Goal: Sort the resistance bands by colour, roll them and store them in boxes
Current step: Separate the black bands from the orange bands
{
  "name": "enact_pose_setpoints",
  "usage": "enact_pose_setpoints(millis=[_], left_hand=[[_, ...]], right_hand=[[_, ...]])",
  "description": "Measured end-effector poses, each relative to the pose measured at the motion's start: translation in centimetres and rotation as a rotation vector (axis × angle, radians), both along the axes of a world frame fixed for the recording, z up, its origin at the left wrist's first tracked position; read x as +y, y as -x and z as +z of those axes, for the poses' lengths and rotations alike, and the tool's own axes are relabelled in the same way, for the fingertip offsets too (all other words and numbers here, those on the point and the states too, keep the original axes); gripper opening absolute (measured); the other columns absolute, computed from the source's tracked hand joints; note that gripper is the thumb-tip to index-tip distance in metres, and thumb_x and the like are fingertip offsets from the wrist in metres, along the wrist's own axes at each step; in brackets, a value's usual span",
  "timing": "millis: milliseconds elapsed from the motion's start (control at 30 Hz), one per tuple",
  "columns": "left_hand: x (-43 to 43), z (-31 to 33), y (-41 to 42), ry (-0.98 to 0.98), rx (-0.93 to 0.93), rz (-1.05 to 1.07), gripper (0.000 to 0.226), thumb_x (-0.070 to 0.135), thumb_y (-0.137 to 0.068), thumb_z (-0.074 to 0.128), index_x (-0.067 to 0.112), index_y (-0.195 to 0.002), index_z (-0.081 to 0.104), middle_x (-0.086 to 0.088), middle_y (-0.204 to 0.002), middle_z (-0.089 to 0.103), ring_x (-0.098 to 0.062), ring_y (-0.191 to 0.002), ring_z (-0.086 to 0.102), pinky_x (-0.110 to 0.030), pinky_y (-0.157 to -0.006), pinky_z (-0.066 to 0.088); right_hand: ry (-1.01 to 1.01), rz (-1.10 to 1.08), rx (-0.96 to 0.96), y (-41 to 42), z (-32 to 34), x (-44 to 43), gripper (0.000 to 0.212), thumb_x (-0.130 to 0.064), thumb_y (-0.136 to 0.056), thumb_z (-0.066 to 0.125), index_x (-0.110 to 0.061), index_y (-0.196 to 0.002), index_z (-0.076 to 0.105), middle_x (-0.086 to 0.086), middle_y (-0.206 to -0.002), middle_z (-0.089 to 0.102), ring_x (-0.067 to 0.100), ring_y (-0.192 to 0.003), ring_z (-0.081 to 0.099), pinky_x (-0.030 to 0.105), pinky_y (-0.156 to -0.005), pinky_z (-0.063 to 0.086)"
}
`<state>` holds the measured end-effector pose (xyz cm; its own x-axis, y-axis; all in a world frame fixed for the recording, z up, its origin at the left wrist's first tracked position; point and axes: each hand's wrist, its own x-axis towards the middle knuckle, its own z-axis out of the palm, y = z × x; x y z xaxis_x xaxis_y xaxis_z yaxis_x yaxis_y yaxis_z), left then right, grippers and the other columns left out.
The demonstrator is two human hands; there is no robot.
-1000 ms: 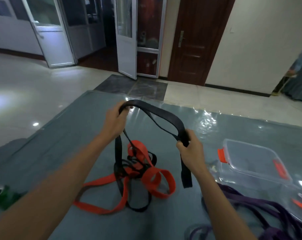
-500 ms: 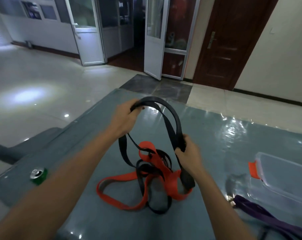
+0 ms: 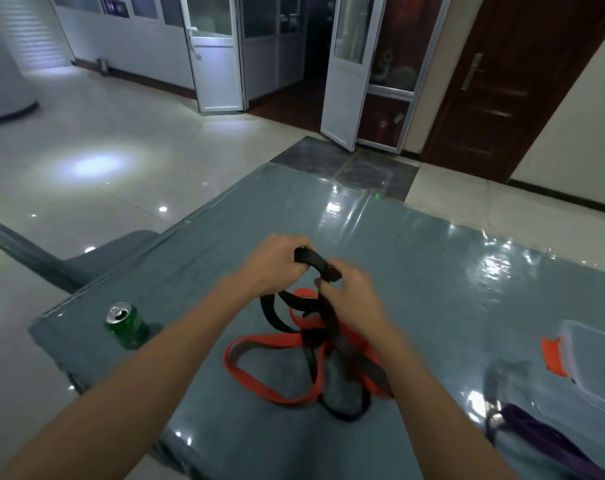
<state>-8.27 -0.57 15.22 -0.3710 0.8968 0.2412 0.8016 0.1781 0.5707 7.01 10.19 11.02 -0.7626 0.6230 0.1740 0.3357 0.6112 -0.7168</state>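
My left hand point(image 3: 273, 263) and my right hand point(image 3: 351, 292) sit close together above the table, both gripping the top fold of a black resistance band point(image 3: 313, 263). The rest of the black band hangs down and tangles with an orange band point(image 3: 259, 379) lying on the grey table point(image 3: 432, 271). A purple band point(image 3: 536, 434) lies at the lower right. A clear plastic box point(image 3: 592, 368) with an orange clip stands at the right edge, partly cut off.
A green drink can point(image 3: 126, 325) stands near the table's left corner. The table's left edge drops to a glossy tiled floor point(image 3: 103, 161). Glass doors and a dark wooden door lie beyond the far edge.
My hands have come together, shrinking the wide black loop to a short fold between them. The view has swung left, bringing the can in and pushing the box to the right edge.
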Motion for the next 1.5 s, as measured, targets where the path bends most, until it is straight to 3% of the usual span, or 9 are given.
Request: enact_pose_setpoints(millis=[167,267,433,567,767,1033,1167,1367,1500], left_hand=[[0.0,-1.8,-0.3,-0.129,-0.126,-0.009,0.012,0.012,-0.089,0.068,0.023,-0.087,0.066,0.007,-0.066,0.06,-0.009,-0.059,0.055,-0.027,-0.057,0.043],[1.0,-4.5,-2.4,-0.166,-0.289,0.011,0.015,0.013,-0.088,0.069,0.027,-0.084,0.065,0.012,-0.063,0.059,0.0,-0.058,0.053,-0.019,-0.058,0.041],[2.9,-8.5,-4.8,-0.205,-0.426,0.078,0.022,0.014,-0.082,0.071,0.031,-0.08,0.057,0.015,-0.062,0.054,0.001,-0.056,0.049,-0.021,-0.057,0.042],[3.7,-9.8,-4.7,-0.162,-0.462,0.118,0.026,0.017,-0.081,0.078,0.031,-0.074,0.057,0.012,-0.058,0.054,0.001,-0.052,0.052,-0.017,-0.051,0.044],[5.6,-4.9,-2.7,-0.24,-0.507,0.162,0.018,0.022,-0.084,0.074,0.025,-0.074,0.06,0.009,-0.062,0.054,-0.01,-0.057,0.051,-0.033,-0.061,0.046],[6.3,5.6,-3.0,-0.504,-0.354,0.034,0.017,0.033,-0.084,0.066,0.024,-0.075,0.054,0.006,-0.061,0.048,-0.011,-0.055,0.046,-0.026,-0.056,0.043],[4.8,5.0,-2.6,-0.447,-0.245,-0.002,0.014,0.028,-0.087,0.066,0.024,-0.077,0.056,-0.003,-0.064,0.049,-0.011,-0.056,0.045,-0.024,-0.055,0.041],[1.6,0.8,-0.8,-0.261,-0.308,0.048,0.011,0.016,-0.089,0.066,0.012,-0.083,0.058,-0.018,-0.066,0.055,-0.02,-0.053,0.051,-0.049,-0.055,0.051],[-1.1,-1.5,0.2,-0.209,-0.368,0.039,0.01,0.011,-0.087,0.07,0.014,-0.085,0.06,-0.012,-0.065,0.062,-0.016,-0.054,0.059,-0.03,-0.054,0.05]], right_hand=[[-0.051,-0.09,0.129,-1.2,2.7,0.6,0.004,-0.025,-0.09,0.064,-0.024,-0.091,0.061,-0.007,-0.082,0.061,0.008,-0.075,0.055,0.018,-0.065,0.039],[0.0,-0.137,0.291,-2.1,5.7,-0.1,0.014,-0.018,-0.086,0.064,-0.029,-0.088,0.055,-0.007,-0.076,0.061,0.006,-0.067,0.055,0.01,-0.056,0.041],[0.063,-0.187,0.455,-4.8,9.3,-0.4,0.022,-0.011,-0.087,0.062,-0.032,-0.091,0.057,0.001,-0.081,0.067,0.02,-0.074,0.064,0.028,-0.062,0.05],[0.098,-0.288,0.509,-7.2,9.1,0.1,0.03,-0.006,-0.089,0.061,-0.036,-0.087,0.057,0.001,-0.077,0.066,0.02,-0.067,0.06,0.014,-0.052,0.042],[0.089,-0.346,0.467,-8.8,7.7,1.2,0.017,-0.016,-0.093,0.063,-0.031,-0.09,0.057,0.009,-0.081,0.066,0.028,-0.074,0.062,0.024,-0.055,0.046],[0.098,-0.322,0.411,-9.3,6.3,2.0,0.008,-0.032,-0.098,0.059,-0.028,-0.091,0.059,0.008,-0.08,0.065,0.024,-0.072,0.06,0.028,-0.057,0.048],[0.133,-0.279,0.359,-8.8,4.5,2.0,0.01,-0.034,-0.099,0.059,-0.026,-0.093,0.062,0.013,-0.082,0.066,0.023,-0.074,0.06,0.029,-0.061,0.048],[0.158,-0.244,0.246,-7.0,0.0,1.7,0.005,-0.028,-0.097,0.061,-0.027,-0.095,0.065,-0.005,-0.072,0.065,-0.001,-0.059,0.055,0.013,-0.057,0.043],[0.105,-0.177,0.129,-5.2,-2.4,0.6,0.007,-0.029,-0.097,0.061,-0.024,-0.096,0.065,-0.009,-0.069,0.061,0.001,-0.062,0.054,0.02,-0.061,0.043]])
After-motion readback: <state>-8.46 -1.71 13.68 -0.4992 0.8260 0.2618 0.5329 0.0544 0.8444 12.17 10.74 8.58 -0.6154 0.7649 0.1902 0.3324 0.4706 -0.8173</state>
